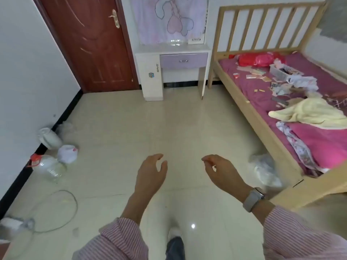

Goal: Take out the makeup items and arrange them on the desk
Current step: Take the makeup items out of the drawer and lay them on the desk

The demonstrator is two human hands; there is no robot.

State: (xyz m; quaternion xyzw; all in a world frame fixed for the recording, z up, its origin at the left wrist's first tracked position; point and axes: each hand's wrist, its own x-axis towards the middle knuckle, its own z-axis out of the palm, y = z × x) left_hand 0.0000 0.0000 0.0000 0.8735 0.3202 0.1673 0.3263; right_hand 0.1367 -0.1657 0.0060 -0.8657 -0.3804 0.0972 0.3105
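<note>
Both hands are held out over the tiled floor (131,117), empty. The left hand (151,172) has loosely curled fingers that grip nothing; the right hand (222,172) is likewise relaxed, fingers bent and apart, with a grey watch (253,198) on its wrist. Both sleeves are pink-striped.

The desk (148,51), white with a lilac drawer (184,61), stands against the far wall between the red-brown door (90,44) and the wooden bed (249,111). A pink cloth (169,17) with heart shapes hangs above it.

The makeup items seem to be on the bed's magenta sheet: a small pale basket (281,71) of things with little flat packets scattered just beside it, too blurred to identify. A red bag (255,60) lies near the headboard, a yellow towel (309,111) nearer.

By the left wall sit a clear jug (48,167) with a red label and a white bag (66,152). No writing is legible anywhere.
</note>
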